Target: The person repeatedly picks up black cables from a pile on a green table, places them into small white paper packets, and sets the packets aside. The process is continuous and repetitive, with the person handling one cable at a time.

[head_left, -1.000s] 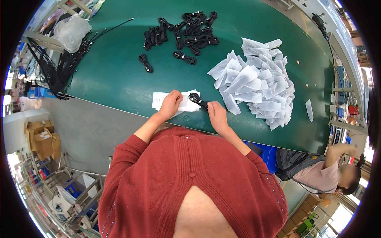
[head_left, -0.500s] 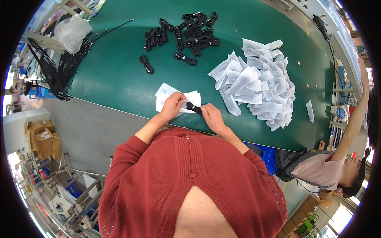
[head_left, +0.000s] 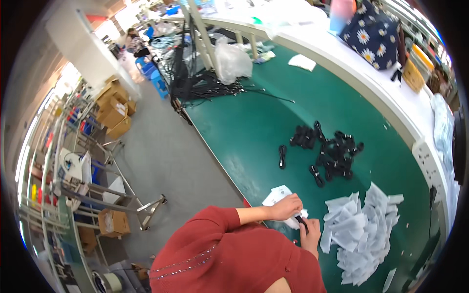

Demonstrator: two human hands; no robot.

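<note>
Two tight pinches, lower middle: left hand (head_left: 287, 207) on white bag (head_left: 277, 195), right hand (head_left: 310, 236) probably on black cable (head_left: 302, 222); crooked shove could rip plastic.

The person wears a brick-red, soft-looking knitted top (head_left: 234, 259) in one plain colour, cut loose and full over the shoulder. Two narrow lines of small, glittering silvery studs (head_left: 188, 266) run along the left side of it. A small, round, matching red button (head_left: 287, 269) sits at the front, above an open neckline. The left sleeve (head_left: 222, 217) ends well above the wrist; the hands (head_left: 287, 207) are bare.
</note>
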